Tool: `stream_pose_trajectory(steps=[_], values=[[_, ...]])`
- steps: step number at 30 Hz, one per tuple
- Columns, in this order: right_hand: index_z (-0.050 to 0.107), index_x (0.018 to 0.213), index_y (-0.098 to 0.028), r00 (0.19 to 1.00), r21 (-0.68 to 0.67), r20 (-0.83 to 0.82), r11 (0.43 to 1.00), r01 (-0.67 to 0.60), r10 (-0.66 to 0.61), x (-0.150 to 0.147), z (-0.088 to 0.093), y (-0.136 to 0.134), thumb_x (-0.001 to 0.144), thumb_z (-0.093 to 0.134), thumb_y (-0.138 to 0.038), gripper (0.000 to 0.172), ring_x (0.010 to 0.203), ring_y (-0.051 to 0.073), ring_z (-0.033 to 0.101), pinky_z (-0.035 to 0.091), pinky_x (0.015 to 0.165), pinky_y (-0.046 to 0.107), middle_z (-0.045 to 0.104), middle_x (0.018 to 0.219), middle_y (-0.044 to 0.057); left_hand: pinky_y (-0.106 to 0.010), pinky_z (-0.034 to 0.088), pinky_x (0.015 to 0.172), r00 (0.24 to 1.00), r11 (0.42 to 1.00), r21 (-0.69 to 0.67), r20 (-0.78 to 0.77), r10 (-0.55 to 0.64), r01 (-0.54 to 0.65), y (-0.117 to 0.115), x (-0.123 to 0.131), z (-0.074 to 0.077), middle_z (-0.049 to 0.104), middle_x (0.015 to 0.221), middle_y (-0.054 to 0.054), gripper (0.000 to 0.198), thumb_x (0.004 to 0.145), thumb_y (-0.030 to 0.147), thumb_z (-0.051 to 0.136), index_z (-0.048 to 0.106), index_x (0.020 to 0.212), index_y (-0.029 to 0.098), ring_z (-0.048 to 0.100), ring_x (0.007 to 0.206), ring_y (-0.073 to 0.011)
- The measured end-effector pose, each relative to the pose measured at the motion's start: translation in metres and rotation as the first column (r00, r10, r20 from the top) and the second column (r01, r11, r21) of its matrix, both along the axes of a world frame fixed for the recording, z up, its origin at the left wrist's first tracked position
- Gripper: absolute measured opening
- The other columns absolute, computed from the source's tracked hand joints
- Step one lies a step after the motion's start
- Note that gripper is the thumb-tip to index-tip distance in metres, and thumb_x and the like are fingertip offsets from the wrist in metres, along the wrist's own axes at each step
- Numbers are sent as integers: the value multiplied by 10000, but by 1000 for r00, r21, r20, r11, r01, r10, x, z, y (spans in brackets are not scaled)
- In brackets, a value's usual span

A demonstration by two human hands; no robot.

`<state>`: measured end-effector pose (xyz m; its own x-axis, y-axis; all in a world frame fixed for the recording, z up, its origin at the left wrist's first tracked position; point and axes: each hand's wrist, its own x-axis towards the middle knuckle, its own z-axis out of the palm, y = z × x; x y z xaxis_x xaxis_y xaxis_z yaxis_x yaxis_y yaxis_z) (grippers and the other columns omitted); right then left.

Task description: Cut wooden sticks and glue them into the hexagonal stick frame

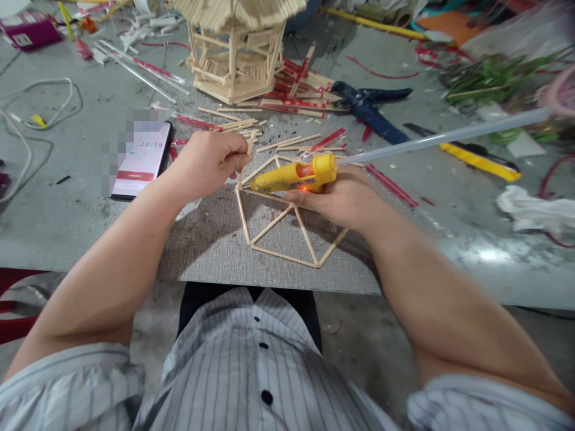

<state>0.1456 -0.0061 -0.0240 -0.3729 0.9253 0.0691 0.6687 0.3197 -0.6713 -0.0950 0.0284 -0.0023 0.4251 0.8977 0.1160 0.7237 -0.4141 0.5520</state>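
Has the stick frame [272,225] lying on the desk [81,233], close to the near edge. Pinches a thin stick [251,143] in the left hand [211,158], grip together on it, lower end seemingly at the frame's far left corner. Wraps the right hand [348,197] around a yellow glue gun [294,178], grip clamped on its body over the frame, nozzle at that same corner, red light glowing.

Could burn the left fingertips, with a hot nozzle so near the pinch. Could set the stick crooked by letting go before any glue hardens, or shift the frame by resting the right hand on it. Could also jerk the nozzle by catching the clear glue stick [444,139], jutting far out to the right of the frame.

Around the frame, a grey, scuffed surface, littered with scraps. Left of the frame, a phone [138,158]; just beyond it, loose sticks [291,142]; beyond and to the right, blue pliers [371,108] and a yellow knife [478,161]. Farther beyond the frame, a stick house [232,63]; far left, a purple box [29,29]; far right, green leaves [489,81].
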Motion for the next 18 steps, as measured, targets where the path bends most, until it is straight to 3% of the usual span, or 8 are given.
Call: stream_pose_trajectory(steps=[18], values=[[761,874,-250,984,-13,127,992,123,-121,1,8,-1,754,712,-539,317,873,299,686,542,808,471,741,859,47,-265,471,700,997,999,-39,81,5,-2,0,-1,-3,687,705,-39,230,856,330,536,663,741,177,666,767,-179]])
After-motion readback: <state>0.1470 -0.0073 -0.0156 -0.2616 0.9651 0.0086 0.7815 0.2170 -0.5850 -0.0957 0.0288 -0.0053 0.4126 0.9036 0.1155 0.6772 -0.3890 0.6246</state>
